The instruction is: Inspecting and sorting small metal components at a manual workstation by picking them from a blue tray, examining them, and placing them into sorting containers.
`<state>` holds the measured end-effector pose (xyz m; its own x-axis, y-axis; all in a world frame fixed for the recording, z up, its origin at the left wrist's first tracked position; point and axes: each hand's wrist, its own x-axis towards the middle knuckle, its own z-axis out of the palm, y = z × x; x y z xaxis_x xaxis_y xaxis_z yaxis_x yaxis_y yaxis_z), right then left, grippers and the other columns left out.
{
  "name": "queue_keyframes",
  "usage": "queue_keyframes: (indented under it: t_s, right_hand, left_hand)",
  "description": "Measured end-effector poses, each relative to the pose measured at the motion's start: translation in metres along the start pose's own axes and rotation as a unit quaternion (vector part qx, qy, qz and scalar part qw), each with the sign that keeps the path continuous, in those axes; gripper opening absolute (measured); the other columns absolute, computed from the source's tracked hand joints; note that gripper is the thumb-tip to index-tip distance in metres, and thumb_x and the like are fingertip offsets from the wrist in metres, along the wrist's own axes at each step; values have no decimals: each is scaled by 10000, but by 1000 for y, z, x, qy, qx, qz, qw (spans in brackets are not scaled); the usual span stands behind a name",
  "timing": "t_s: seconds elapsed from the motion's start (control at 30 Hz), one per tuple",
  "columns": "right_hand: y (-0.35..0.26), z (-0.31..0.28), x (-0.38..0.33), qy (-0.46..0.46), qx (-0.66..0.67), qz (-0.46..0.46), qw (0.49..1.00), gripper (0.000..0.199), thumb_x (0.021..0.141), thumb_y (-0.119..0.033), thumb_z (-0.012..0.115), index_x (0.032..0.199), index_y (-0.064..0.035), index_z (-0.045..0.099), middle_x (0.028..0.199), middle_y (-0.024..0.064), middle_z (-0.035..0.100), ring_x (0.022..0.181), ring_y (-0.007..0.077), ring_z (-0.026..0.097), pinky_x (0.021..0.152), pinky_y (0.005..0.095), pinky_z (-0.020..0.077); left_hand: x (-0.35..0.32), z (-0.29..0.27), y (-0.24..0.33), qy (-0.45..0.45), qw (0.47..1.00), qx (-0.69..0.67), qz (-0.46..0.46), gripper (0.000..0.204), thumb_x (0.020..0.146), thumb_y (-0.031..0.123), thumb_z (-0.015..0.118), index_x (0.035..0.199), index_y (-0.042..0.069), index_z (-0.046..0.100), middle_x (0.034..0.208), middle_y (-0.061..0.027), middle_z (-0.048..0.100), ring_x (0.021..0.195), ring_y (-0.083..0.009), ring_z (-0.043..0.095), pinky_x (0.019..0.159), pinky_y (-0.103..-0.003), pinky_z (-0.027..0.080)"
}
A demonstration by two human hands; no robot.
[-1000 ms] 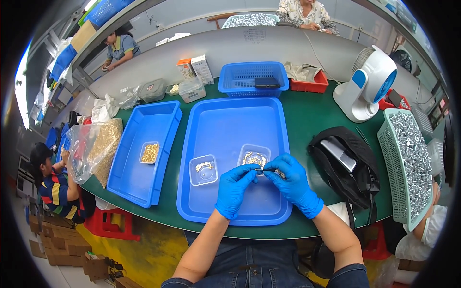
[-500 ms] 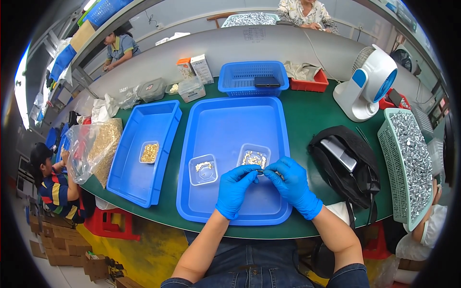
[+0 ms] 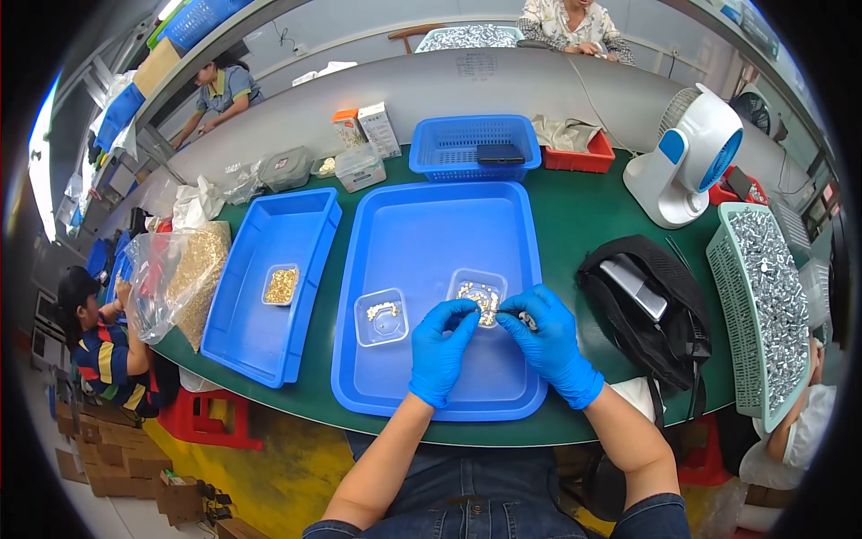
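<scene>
Visibly, the right hand (image 3: 548, 349) pinches a thin dark piece (image 3: 497, 312) at a clear tub's (image 3: 479, 275) five o'clock; the left hand (image 3: 440, 350), fingertips together, hides any contents. At eleven, a white carton's (image 3: 380, 130) print is illegible.

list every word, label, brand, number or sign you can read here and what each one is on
Nothing reads clearly enough to quote.
White box: print on its side, too small to read.
Orange-and-white box: markings too small to read.
Grey partition: a block of faint marks near its top edge, too blurred to read.
</scene>
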<state>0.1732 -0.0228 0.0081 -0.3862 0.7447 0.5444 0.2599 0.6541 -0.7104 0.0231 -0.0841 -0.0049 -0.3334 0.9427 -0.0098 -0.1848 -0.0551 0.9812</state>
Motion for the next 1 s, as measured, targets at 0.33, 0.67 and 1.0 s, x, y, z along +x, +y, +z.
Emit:
queue_keyframes:
  t_s: [0.33,0.67,1.0]
  right_hand:
    - [0,-5,-1,-7,-34,-11,999,129,755,-118,698,850,-57,636,767,70,572,682,203,589,583,296,477]
    - [-2,1,-3,-20,-25,-10,999,116,755,-129,701,839,-69,646,761,62,578,678,200,589,577,295,478]
    - [0,0,-4,-19,-36,-19,999,123,759,-144,696,841,-71,641,753,55,574,662,200,581,568,297,473]
  left_hand:
    - [21,-80,22,129,951,253,124,134,820,64,619,948,38,654,870,-57,645,752,-132,589,671,-259,468]
    - [30,-100,20,-4,701,693,167,97,740,150,636,829,123,665,830,-69,627,784,-255,595,771,-371,410]
    - [38,-100,7,-12,688,703,177,74,745,151,613,801,117,649,794,-64,605,791,-269,576,799,-372,377]
